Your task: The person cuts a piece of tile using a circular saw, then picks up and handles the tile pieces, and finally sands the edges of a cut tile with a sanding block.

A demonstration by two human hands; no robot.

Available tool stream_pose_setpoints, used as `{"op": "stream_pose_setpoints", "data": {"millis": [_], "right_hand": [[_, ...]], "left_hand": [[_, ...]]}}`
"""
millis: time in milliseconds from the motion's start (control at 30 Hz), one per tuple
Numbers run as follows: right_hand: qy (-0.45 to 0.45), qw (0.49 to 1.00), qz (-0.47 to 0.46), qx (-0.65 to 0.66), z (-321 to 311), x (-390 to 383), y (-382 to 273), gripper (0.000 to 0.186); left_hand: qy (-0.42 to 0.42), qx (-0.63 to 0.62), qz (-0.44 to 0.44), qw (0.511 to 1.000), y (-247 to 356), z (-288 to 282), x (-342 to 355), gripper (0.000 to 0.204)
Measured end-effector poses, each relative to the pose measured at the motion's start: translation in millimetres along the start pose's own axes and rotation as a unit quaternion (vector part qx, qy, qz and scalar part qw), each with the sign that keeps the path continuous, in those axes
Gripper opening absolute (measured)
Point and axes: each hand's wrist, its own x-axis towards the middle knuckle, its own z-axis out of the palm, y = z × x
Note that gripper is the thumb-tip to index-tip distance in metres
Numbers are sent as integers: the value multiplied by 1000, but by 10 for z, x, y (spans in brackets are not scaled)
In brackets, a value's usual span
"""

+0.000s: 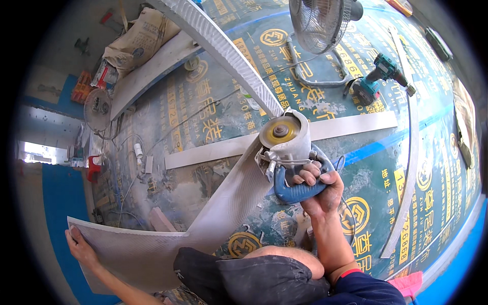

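Observation:
My right hand [315, 185] grips the blue handle of a power saw [297, 189] with a round yellow blade [287, 133] and pale guard. The saw sits at the edge of a long light tile panel [152, 259], at a junction where a narrow ridged strip [223, 56] runs up toward the top. My left hand [79, 244] holds the panel's far-left end, thumb over the edge. My leg in dark shorts [254, 277] is beside the panel. Behind the saw, a pale flat strip [356, 127] lies crosswise on the printed green floor covering [193, 122].
A standing fan [317, 25] is at top, a teal cordless drill [373, 84] at right beside a long pale strip [406, 188]. Upper left are paper sacks [134, 46], a board [142, 81] and a clear round-based object [99, 109]. Cords [134, 173] cross the floor.

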Motion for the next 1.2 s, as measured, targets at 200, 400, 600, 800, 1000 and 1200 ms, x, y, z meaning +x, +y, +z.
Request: {"op": "stream_pose_setpoints", "data": {"millis": [200,400,600,800,1000,1200], "right_hand": [[8,1000,-1,-2,53,-3,15,28],[16,1000,-7,-7,37,5,30,28],[13,1000,-8,5,-8,7,30,27],[16,1000,-4,3,16,-46,11,26],[9,1000,-7,-11,28,-6,21,25],[12,1000,-10,-25,86,-9,25,23]], "left_hand": [[-55,-17,-13,998,-54,-23,52,76],[-39,-8,-14,999,27,-13,21,76],[-7,-2,-13,1000,-25,12,28,77],[-33,-8,-27,999,98,-42,-8,78],[-25,-6,-18,1000,55,-48,-9,79],[-6,14,-5,1000,-27,-28,9,80]]}}
